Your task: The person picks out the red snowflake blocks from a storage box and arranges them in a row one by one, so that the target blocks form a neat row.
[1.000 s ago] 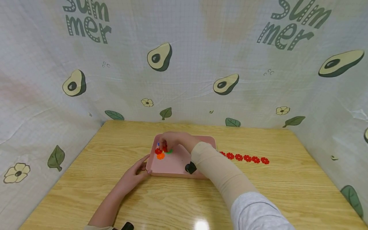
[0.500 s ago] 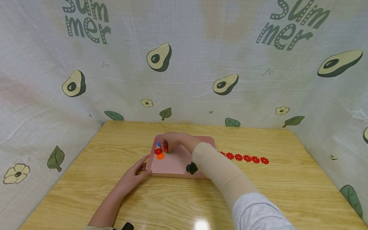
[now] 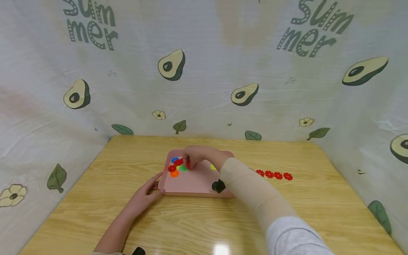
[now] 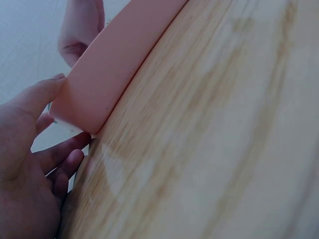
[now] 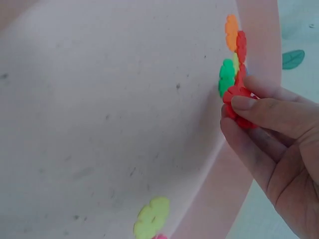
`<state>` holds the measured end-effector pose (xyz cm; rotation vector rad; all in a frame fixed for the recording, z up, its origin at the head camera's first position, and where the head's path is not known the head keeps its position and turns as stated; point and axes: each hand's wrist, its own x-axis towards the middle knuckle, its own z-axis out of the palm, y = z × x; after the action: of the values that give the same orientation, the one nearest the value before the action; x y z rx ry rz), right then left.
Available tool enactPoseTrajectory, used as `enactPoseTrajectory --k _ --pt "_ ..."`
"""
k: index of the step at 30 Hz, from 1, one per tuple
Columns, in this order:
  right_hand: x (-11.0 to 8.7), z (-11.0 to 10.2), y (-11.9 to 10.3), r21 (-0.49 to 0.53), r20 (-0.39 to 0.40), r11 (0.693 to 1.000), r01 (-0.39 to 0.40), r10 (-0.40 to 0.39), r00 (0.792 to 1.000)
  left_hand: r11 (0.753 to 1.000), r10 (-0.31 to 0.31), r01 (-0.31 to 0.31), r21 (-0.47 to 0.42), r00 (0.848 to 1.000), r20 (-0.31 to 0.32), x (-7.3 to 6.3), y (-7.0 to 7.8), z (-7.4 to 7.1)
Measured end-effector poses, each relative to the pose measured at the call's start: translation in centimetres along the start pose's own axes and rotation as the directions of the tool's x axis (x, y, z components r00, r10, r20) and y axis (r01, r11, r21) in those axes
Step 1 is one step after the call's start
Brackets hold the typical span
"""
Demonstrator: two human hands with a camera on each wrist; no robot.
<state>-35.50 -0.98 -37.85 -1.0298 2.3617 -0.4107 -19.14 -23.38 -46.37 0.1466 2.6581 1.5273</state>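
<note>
The pinched red flower has shifted rightward, its face tilted.

Two hands: one right hand, one left hand. One tray lies between them, on one table. The right hand pinches one red flower piece. Just to its left are at least two red pieces, one green piece, one blue piece, one orange piece and one yellow piece. By the right wrist lie a second yellow piece and one pink piece, mostly out of view. Beyond the right forearm, four red pieces in a row show; the sleeve may hide more.
</note>
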Motion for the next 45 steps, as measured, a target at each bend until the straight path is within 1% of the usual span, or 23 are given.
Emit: enactPoseTrajectory --k 3,8,15,18,20,28,31,41,45 --pt "-0.6 0.0 0.4 0.018 0.005 1.000 0.003 -0.003 1.000 1.000 -0.002 0.003 0.008 1.000 -0.004 -0.1 -0.1 -0.1" --pt "-1.7 -0.1 1.1 0.009 -0.008 1.000 0.010 -0.010 1.000 1.000 -0.001 0.001 0.013 1.000 -0.001 -0.2 -0.2 -0.3" --pt "-3.7 -0.3 2.1 0.042 -0.015 0.999 0.004 -0.003 1.000 0.999 0.030 -0.030 0.016 1.000 0.007 -0.3 0.0 -0.6" --pt "-4.8 -0.3 2.4 0.051 -0.017 0.999 -0.003 0.004 1.000 1.000 0.029 -0.029 0.008 1.000 0.010 -0.2 0.0 -0.6" --pt "-5.6 -0.2 2.5 0.062 -0.016 0.998 -0.013 0.014 1.000 1.000 0.024 -0.024 0.006 1.000 0.013 -0.1 -0.1 -0.6" --pt "-8.9 0.0 3.1 0.160 -0.011 0.985 -0.071 0.074 0.997 0.999 0.022 -0.023 0.028 1.000 0.011 0.1 -0.4 -0.6" --pt "-10.1 0.1 3.4 0.180 -0.020 0.981 -0.071 0.076 0.997 1.000 0.018 -0.018 0.024 1.000 0.013 0.1 -0.5 -0.5" --pt "-14.5 0.8 5.0 0.176 -0.069 0.984 -0.038 0.051 0.996 0.999 0.011 -0.012 0.035 1.000 0.024 0.0 -0.1 -0.3" --pt "-16.2 1.0 6.0 0.210 -0.091 0.976 -0.054 0.075 0.993 1.000 0.011 -0.011 0.025 1.000 0.027 0.0 -0.1 -0.2"
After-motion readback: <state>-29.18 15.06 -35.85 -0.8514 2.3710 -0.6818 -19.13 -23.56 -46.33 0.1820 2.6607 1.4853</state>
